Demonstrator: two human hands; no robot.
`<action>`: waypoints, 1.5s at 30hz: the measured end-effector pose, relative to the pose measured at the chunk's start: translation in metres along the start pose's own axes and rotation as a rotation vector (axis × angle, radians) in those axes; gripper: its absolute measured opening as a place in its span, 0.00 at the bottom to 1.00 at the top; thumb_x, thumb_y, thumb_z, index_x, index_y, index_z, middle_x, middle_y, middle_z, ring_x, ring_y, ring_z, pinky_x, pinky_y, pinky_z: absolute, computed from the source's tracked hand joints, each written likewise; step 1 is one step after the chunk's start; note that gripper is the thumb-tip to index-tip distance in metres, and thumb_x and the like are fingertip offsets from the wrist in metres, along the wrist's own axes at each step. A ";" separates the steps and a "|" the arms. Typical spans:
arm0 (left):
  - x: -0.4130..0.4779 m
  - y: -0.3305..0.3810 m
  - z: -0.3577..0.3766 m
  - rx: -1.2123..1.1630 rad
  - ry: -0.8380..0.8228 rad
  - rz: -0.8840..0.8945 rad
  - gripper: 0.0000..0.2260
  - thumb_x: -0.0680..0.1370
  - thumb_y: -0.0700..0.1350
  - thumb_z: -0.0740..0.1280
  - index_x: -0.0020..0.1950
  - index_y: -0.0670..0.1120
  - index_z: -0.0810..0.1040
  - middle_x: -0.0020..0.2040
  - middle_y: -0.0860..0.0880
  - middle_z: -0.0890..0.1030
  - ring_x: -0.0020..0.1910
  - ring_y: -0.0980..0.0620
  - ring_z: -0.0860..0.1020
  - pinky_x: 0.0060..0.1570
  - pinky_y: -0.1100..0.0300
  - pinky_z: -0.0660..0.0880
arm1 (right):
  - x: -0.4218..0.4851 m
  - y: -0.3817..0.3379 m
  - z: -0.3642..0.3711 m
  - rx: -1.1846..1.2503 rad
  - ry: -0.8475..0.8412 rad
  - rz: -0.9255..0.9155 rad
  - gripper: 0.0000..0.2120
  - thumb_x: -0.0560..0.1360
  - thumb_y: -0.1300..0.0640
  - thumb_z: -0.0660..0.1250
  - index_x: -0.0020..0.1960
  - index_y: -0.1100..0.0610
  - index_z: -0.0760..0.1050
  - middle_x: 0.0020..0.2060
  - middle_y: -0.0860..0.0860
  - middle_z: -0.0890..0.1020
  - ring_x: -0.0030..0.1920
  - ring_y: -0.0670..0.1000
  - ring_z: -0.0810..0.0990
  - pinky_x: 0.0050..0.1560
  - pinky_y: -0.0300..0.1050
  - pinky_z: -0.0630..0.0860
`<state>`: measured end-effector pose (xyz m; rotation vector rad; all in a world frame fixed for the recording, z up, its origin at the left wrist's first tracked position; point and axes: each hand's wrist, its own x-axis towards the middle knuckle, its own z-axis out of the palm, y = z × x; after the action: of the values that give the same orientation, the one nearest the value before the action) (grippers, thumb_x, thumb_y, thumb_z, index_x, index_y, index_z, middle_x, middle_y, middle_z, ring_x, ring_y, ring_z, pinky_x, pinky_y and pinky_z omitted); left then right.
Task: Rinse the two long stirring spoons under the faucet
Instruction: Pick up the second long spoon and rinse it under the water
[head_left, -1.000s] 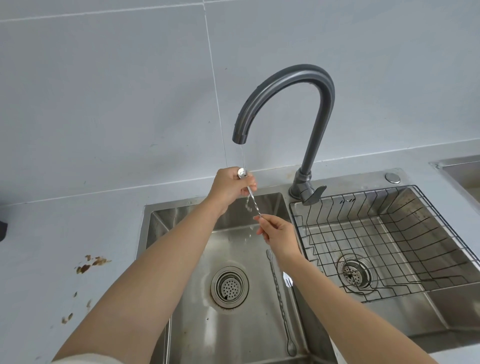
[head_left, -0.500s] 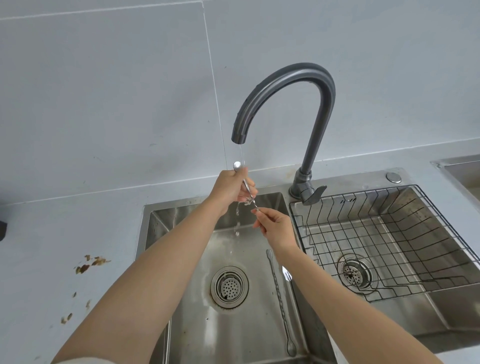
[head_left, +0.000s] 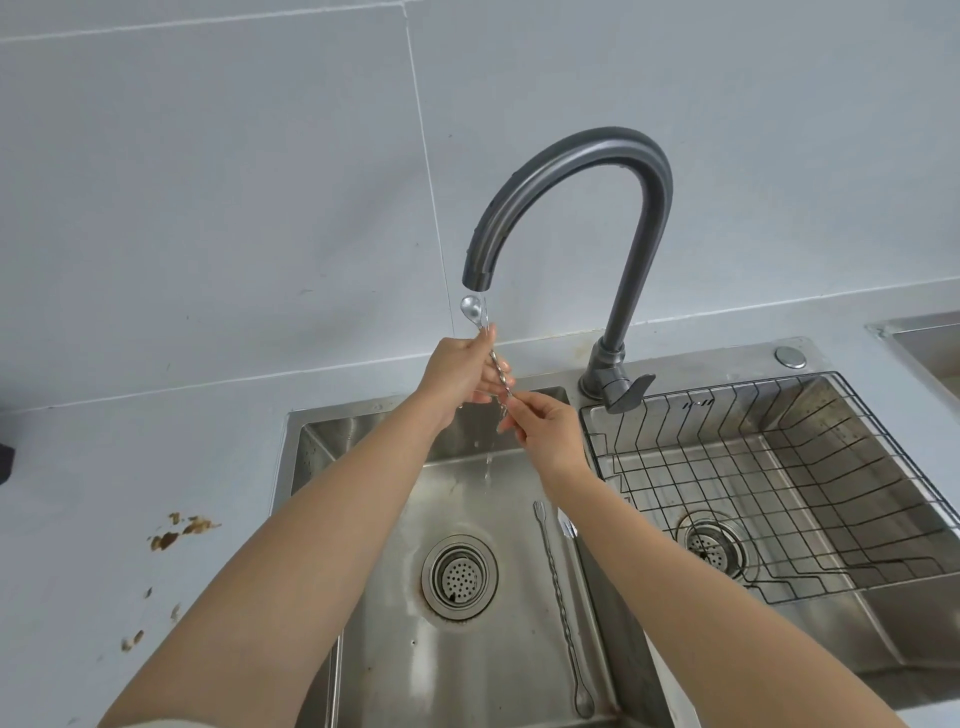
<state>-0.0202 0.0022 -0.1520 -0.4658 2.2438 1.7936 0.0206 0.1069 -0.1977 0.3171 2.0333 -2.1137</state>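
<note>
The left hand (head_left: 457, 374) and right hand (head_left: 545, 431) pinch one stirring spoon (head_left: 470, 310) under the faucet (head_left: 571, 156), the other spoon (head_left: 563, 613) lies in the sink (head_left: 311, 436), and the wet held one could slip and fall.

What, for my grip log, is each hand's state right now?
Left hand: grips the stirring spoon just below its bowl.
Right hand: pinches the same spoon's twisted handle lower down.

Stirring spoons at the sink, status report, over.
Left hand grips, right hand pinches one twisted steel stirring spoon, bowl up under dark grey gooseneck faucet, water running. Second steel spoon lies in left steel basin. Nothing blocking.
</note>
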 end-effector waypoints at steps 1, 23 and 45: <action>0.001 0.000 -0.001 -0.010 -0.010 0.010 0.19 0.79 0.52 0.58 0.33 0.44 0.77 0.25 0.51 0.81 0.25 0.58 0.79 0.32 0.64 0.75 | 0.000 0.000 0.000 -0.006 -0.001 -0.001 0.12 0.77 0.61 0.63 0.36 0.54 0.77 0.27 0.50 0.75 0.25 0.42 0.66 0.28 0.31 0.64; -0.002 0.002 -0.012 -0.007 0.064 0.174 0.10 0.74 0.41 0.68 0.33 0.45 0.76 0.31 0.49 0.79 0.23 0.62 0.77 0.27 0.73 0.71 | 0.008 -0.012 0.010 0.003 -0.050 -0.025 0.12 0.78 0.60 0.59 0.37 0.55 0.74 0.29 0.51 0.78 0.19 0.40 0.66 0.26 0.31 0.64; -0.003 0.004 -0.010 -0.038 0.101 0.180 0.09 0.73 0.40 0.69 0.33 0.45 0.74 0.32 0.49 0.78 0.30 0.57 0.77 0.34 0.67 0.71 | 0.010 -0.021 0.006 0.085 -0.146 0.016 0.13 0.79 0.58 0.58 0.38 0.55 0.75 0.27 0.49 0.76 0.23 0.44 0.64 0.24 0.33 0.61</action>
<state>-0.0190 -0.0061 -0.1453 -0.3792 2.3915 1.9436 0.0050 0.1014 -0.1798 0.1837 1.8586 -2.1496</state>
